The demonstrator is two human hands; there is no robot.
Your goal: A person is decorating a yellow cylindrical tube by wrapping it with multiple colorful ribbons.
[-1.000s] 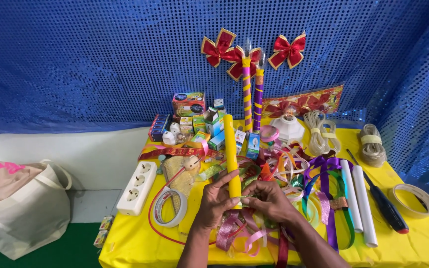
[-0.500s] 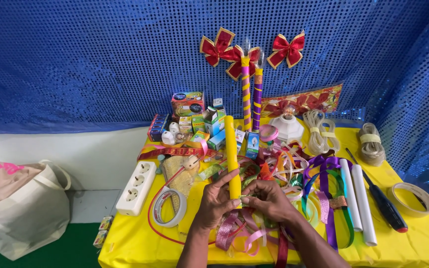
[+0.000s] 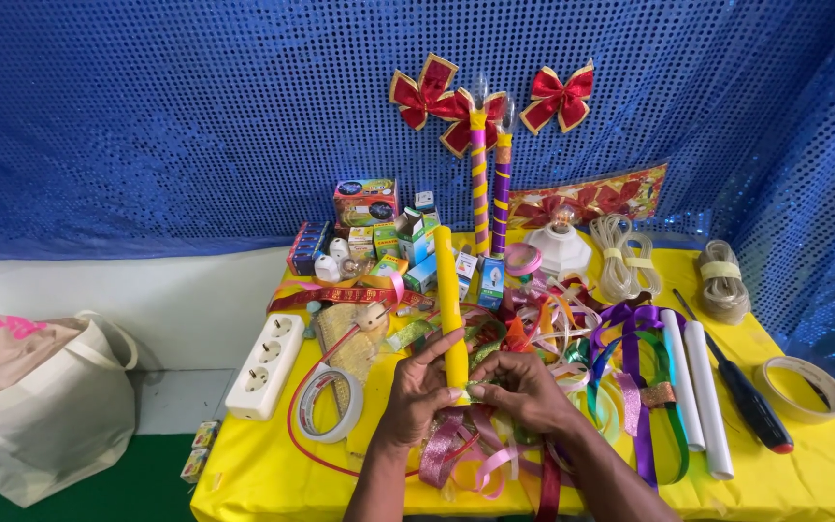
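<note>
I am holding a yellow stick (image 3: 449, 309) upright over the middle of the counter (image 3: 244, 474), its lower end between my two hands. My left hand (image 3: 416, 391) is gripping the base from the left, fingers (image 3: 434, 350) curled against the stick. My right hand (image 3: 524, 391) is meeting it from the right, fingers pressed together and pinching a narrow green ribbon (image 3: 480, 389) against the bottom of the stick.

Judging progress: the shaft above my hands is showing bare yellow along its whole length, so I am finding no wrapping done beyond the anchoring at the base. Whether the ribbon end is already fixed I cannot tell; my fingers are hiding that spot.

For comparison, two finished sticks (image 3: 488, 188) are standing at the back against the blue sequinned cloth (image 3: 147, 116), wound in purple and yellow stripes and topped with red bows (image 3: 561, 95).

Loose ribbons (image 3: 572, 329) are lying in a heap just right of my hands and trailing pink under my wrists. A roll of tape (image 3: 329, 404) is lying just left of my left hand, beside a white power strip (image 3: 265, 364). Two white tubes (image 3: 696, 387), a screwdriver (image 3: 741, 391) and another tape roll (image 3: 804, 387) are lying well to the right.
</note>
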